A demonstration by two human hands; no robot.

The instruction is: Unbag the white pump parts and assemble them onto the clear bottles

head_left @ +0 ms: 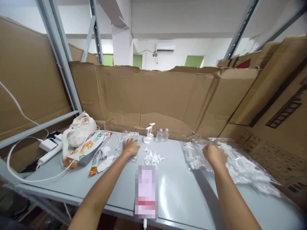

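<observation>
A clear bag (pixel 189 152) of white parts lies toward the right end of the bench (pixel 177 188), near its back edge. The right hand (pixel 215 155) is at this bag's right side, its fingers curled in and nearly closed; whether they pinch the plastic I cannot tell. Just beyond that hand, toward the back right corner, a larger clear bag (pixel 247 166) full of white pieces spreads out.

The left hand (pixel 131 147) rests left of the middle, toward the back edge, its fingers spread open over a flat clear bag (pixel 130 135); it seems to press rather than grasp it.

Between the hands, a loose pile of small white pieces (pixel 153 158) lies on the bench. Behind it, near the back edge, stand a white stand (pixel 148 135) and, just to its right, two clear bottles (pixel 162 135) side by side.

In front of the pile, a blurred-out pink object (pixel 146 188) reaches to the front edge. Toward the left end are crumpled tissues (pixel 105 163), an orange wrapper (pixel 94 166), a printed box (pixel 88 148), a white cloth bag (pixel 81 132) and a power strip (pixel 50 156). A cardboard panel (pixel 153 95) rises along the back edge.
</observation>
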